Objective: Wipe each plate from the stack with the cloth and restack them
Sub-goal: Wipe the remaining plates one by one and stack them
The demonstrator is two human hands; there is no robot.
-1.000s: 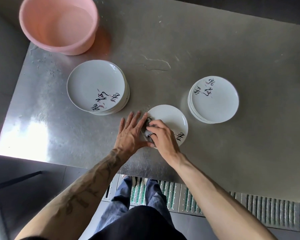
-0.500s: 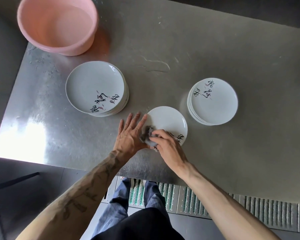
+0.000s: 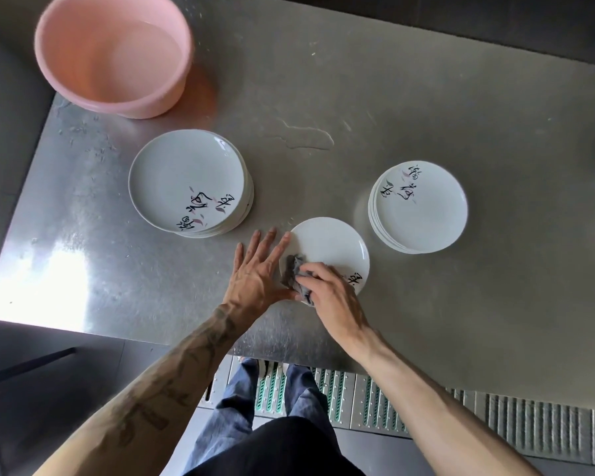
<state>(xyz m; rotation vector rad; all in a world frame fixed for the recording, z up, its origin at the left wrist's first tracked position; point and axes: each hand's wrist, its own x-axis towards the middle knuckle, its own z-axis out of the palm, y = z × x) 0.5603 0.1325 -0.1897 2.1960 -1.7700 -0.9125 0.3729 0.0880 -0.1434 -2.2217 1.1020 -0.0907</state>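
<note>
Plate (image 3: 327, 245) in hand is a round, glossy white one with a shallow raised rim and black brush lettering at its near right edge; it lies flat on the brushed steel table (image 3: 426, 97), close to the near edge, between the two stacks. A crumpled grey cloth (image 3: 294, 273), soft and bunched into folds, sits on the plate's left part. The right hand (image 3: 330, 293) grips that cloth with fingers curled over it, knuckles raised, pressing it onto the glaze. The left hand (image 3: 255, 273) lies flat on the metal just beside the plate's left rim, fingers straight and slightly spread, the forefinger along the rim; the thumb reaches toward the near rim, and it seems to touch it, though the cloth hides the contact.

To the left stands the taller stack (image 3: 186, 180) of the same white plates, its top one bearing black script with small pink leaf strokes. To the right, the lower stack (image 3: 423, 207) shows the same lettering on top. A pink plastic basin (image 3: 110, 53), round and smooth-walled, stands at the far left corner. A thin irregular puddle (image 3: 306, 137) glistens on the steel beyond the plates. Below the table edge runs a ribbed metal floor grating (image 3: 358, 389)
</note>
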